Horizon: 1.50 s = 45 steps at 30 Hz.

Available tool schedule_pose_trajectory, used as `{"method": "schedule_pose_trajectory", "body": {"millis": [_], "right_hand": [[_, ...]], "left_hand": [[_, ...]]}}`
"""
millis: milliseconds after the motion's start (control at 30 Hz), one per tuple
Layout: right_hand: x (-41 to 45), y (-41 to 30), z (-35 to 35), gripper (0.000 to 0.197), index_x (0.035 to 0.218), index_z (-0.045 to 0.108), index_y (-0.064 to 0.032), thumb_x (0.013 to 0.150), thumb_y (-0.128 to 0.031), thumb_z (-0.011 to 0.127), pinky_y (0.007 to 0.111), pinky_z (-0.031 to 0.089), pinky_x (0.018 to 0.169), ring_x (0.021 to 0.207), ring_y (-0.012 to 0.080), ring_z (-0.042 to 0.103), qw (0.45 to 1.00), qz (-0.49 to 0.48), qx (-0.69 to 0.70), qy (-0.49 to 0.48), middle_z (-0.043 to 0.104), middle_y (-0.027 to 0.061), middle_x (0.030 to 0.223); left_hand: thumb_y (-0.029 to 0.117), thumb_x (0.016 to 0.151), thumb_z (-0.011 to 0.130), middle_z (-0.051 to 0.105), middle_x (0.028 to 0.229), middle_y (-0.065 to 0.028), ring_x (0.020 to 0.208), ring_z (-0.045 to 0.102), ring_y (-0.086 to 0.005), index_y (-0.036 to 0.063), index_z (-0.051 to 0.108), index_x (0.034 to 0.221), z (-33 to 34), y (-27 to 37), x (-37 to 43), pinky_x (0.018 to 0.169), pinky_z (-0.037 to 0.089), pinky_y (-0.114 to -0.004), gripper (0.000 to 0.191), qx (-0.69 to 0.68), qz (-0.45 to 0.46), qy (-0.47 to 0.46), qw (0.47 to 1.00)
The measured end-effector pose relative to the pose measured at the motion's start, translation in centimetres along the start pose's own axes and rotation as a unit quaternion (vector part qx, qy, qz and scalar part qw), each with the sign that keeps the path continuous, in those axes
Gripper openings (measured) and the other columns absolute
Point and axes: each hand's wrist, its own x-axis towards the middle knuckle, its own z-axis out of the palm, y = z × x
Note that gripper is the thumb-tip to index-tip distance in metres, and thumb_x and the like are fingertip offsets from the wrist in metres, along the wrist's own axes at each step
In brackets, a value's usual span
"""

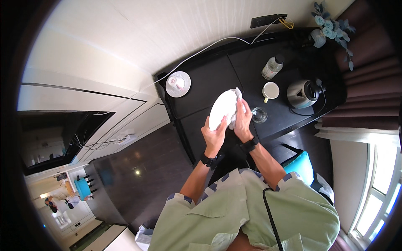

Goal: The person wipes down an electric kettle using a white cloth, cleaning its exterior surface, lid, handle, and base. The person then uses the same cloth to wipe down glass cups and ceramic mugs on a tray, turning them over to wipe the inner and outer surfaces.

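A white plate (221,108) is held tilted above the black table (204,84). My left hand (215,133) grips its near left edge, with the thumb on the face. My right hand (243,120) presses a crumpled white cloth or tissue (237,93) against the plate's right rim; part of it is hidden behind the plate and fingers. Just right of that hand stands a clear drinking glass (259,114). Beyond the glass is a white mug (270,90), its handle pointing towards me.
A steel electric kettle (300,94) stands at the right and a clear bottle with a black cap (272,66) behind the mug. At the far left, a cup (176,82) rests on a saucer (170,91). A white cable (213,45) runs along the wall; a flower vase (318,38) occupies the back right corner.
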Motion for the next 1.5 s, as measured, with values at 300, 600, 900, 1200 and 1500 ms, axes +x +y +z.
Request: {"method": "schedule_pose_trajectory", "body": {"millis": [300, 600, 900, 1200, 1500], "right_hand": [[3.9, -6.7, 0.1, 0.032, 0.112, 0.073, 0.0029, 0.093, -0.021, 0.078, 0.027, 0.054, 0.074, 0.085, 0.0135, 0.068, 0.952, -0.127, -0.249, -0.122, 0.075, 0.0081, 0.094], [2.0, -8.1, 2.2, 0.026, 0.110, 0.079, -0.0084, 0.086, -0.017, 0.078, 0.045, 0.051, 0.101, 0.119, 0.0347, 0.062, 0.773, -0.393, -0.372, -0.330, 0.071, 0.0117, 0.118], [2.0, -6.5, 1.8, 0.023, 0.110, 0.080, -0.0111, 0.087, -0.011, 0.076, 0.046, 0.049, 0.105, 0.126, 0.0341, 0.059, 0.810, -0.381, -0.321, -0.310, 0.070, 0.0124, 0.123], [-0.9, -4.3, 0.1, 0.023, 0.116, 0.075, -0.0004, 0.097, -0.013, 0.071, 0.031, 0.050, 0.099, 0.116, 0.0211, 0.064, 0.951, -0.177, -0.214, -0.133, 0.066, 0.0134, 0.129], [1.3, -9.1, 1.8, 0.022, 0.111, 0.080, -0.0092, 0.089, -0.014, 0.076, 0.039, 0.051, 0.100, 0.121, 0.0267, 0.062, 0.841, -0.299, -0.327, -0.311, 0.069, 0.0097, 0.125]], "left_hand": [[0.019, 0.092, 0.075, 0.072, 0.114, -0.0124, 0.102, 0.069, -0.0167, -0.0062, 0.062, 0.127, -3.4, 2.1, 4.7, 0.088, 0.054, -0.030, 0.045, -0.100, -0.155, -0.232, 0.955], [0.011, 0.090, 0.075, 0.076, 0.095, -0.0077, 0.086, 0.071, -0.0121, -0.0035, 0.072, 0.112, -3.7, 0.8, 5.7, 0.075, 0.056, -0.029, 0.027, 0.040, -0.151, -0.312, 0.937], [0.011, 0.086, 0.077, 0.075, 0.082, -0.0115, 0.072, 0.074, -0.0222, -0.0032, 0.070, 0.100, -2.5, 0.2, 3.9, 0.064, 0.055, -0.033, 0.021, 0.091, 0.012, -0.212, 0.973], [0.013, 0.093, 0.075, 0.079, 0.090, -0.0088, 0.077, 0.070, -0.0083, -0.0064, 0.074, 0.107, -3.1, 2.6, 2.3, 0.068, 0.054, -0.026, 0.024, 0.007, -0.074, -0.115, 0.991], [0.012, 0.092, 0.075, 0.076, 0.084, -0.0069, 0.076, 0.068, -0.0082, -0.0048, 0.074, 0.105, -3.8, 2.7, 3.3, 0.068, 0.054, -0.026, 0.022, 0.035, -0.086, -0.204, 0.975]]}}
